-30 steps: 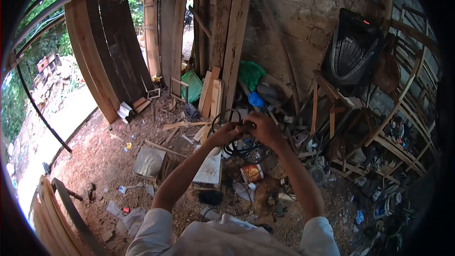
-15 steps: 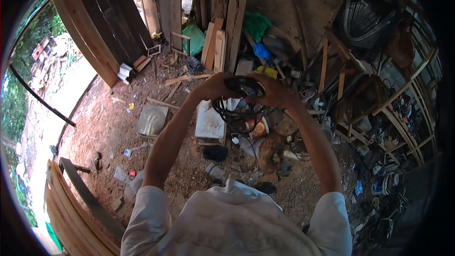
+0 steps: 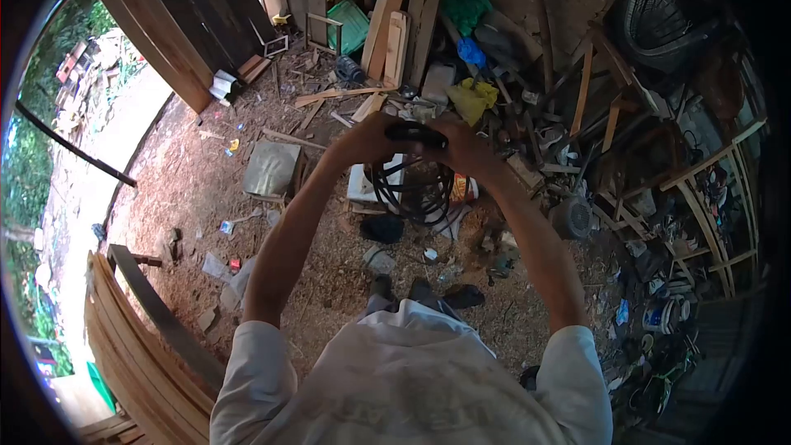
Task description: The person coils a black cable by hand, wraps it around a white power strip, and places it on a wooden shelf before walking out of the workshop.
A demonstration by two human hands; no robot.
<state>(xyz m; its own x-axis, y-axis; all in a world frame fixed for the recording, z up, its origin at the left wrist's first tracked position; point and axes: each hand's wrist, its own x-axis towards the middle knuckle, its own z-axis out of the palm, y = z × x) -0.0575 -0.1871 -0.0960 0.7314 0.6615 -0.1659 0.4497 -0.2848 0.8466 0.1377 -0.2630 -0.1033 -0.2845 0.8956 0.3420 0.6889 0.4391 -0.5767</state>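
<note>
Both arms are stretched forward, and a coil of black cable [image 3: 416,135] is held up between my hands over the littered floor. My left hand [image 3: 367,142] is closed around the coil's upper left side. Gripping the upper right side is my right hand [image 3: 463,147], its fingers partly hidden behind the loops. Several loose loops hang below both hands. Behind them, lower down, are a white slab-like object [image 3: 362,185] and a white and orange bucket [image 3: 466,188], both partly covered.
Wood shavings and scraps cover the floor. A square metal-topped block [image 3: 271,168] stands left of centre. Long planks [image 3: 136,346] lie at lower left, and boards [image 3: 148,29] lean at upper left. On the right are piled scrap wood and a black fan-like appliance [image 3: 663,21].
The coil has turned, so its top bundle appears flatter and its loops hang lower. My hands remain closed on it. The view has tilted, and the feet now show below.
</note>
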